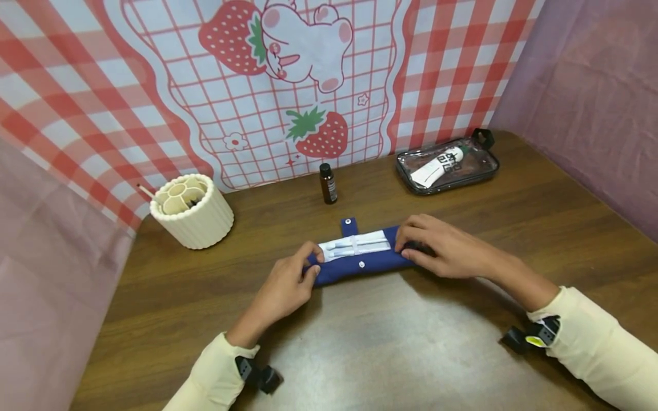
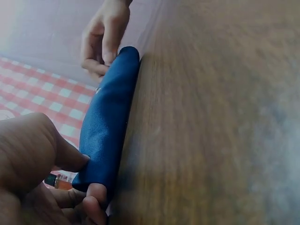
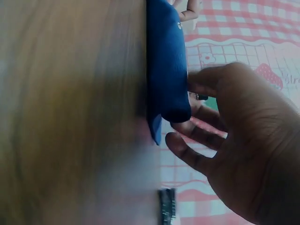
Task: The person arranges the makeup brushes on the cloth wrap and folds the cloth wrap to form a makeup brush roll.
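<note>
A partly rolled navy fabric tool roll [image 1: 336,275] lies across the middle of the table. Its white inside faces up, with slim pale tools [image 1: 367,246] under a narrow band; their exact kind is unclear. A strap with a snap [image 1: 349,226] sticks out from the far side. My left hand [image 1: 288,282] pinches the roll's left end; the left wrist view shows the thumb [image 2: 77,159] on the rolled part and fingertips at its end. At the right end my right hand [image 1: 447,245] grips the roll between bent fingers and thumb, some fingers hidden behind it.
A cream ribbed holder [image 1: 200,225] with a stick in it stands at the back left. A small dark bottle [image 1: 328,184] stands behind the roll. At the back right lies a clear black-edged case [image 1: 478,165] holding a white tube [image 1: 434,168]. A checked cloth [image 1: 452,68] hangs behind.
</note>
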Available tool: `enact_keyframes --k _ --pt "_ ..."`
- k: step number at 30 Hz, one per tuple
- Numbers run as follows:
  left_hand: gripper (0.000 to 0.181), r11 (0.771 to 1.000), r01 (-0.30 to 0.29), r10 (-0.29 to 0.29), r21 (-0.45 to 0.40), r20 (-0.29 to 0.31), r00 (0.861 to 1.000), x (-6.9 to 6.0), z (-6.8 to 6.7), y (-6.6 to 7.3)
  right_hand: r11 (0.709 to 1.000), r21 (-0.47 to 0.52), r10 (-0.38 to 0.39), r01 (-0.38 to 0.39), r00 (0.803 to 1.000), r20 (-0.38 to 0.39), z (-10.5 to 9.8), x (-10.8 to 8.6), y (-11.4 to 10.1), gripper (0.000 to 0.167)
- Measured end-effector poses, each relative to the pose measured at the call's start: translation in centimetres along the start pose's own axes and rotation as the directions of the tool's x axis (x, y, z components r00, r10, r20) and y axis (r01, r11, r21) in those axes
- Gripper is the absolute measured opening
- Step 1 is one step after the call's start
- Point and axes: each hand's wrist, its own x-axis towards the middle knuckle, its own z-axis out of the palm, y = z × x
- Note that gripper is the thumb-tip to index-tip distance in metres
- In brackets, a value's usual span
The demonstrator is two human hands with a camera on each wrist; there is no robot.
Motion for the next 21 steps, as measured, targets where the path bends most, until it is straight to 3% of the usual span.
enact_keyframes --k 8,15,21 --pt "0.018 0.999 0.044 -0.044 -0.014 0.004 0.999 0.0 0.0 -0.2 0.998 -0.068 -0.011 0.015 0.998 0.054 0.0 0.2 -0.3 0.023" --pt "0.013 1.0 0.014 -0.015 -0.021 -0.034 0.999 0.0 0.1 -0.5 0.998 -0.067 -0.013 0.017 0.998 0.064 0.2 0.5 0.0 0.018" --pt "0.021 1.0 -0.008 0.009 -0.012 0.015 1.0 0.3 0.1 -0.7 0.999 -0.047 -0.003 0.009 0.992 0.13 0.1 1.4 0.6 0.013"
